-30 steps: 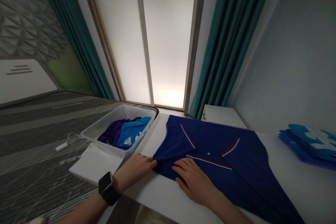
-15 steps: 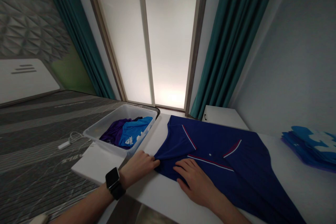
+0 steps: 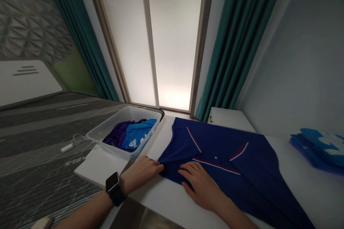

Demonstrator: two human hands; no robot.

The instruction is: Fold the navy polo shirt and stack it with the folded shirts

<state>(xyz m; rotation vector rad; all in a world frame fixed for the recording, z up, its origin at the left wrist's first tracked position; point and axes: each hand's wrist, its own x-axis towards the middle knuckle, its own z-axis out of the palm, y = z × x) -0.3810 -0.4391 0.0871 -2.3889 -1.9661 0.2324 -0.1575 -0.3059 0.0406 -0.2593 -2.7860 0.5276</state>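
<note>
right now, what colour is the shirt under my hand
Dark blue shirt, trimmed red and white; head view best.

Teal curtains [image 3: 239,43] flank tall, pale, brightly lit panels [image 3: 174,53]; a plain grey wall [image 3: 309,64] rises at right; a white cabinet [image 3: 229,117] stands beyond the bench [image 3: 161,198].

The frosted door [image 3: 174,50] glows brightly amid dimness, the edges stretched and soft.

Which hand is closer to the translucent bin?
Left: the left hand is beside the bin, near its closest corner; the right hand is farther right, on the navy shirt.
</note>
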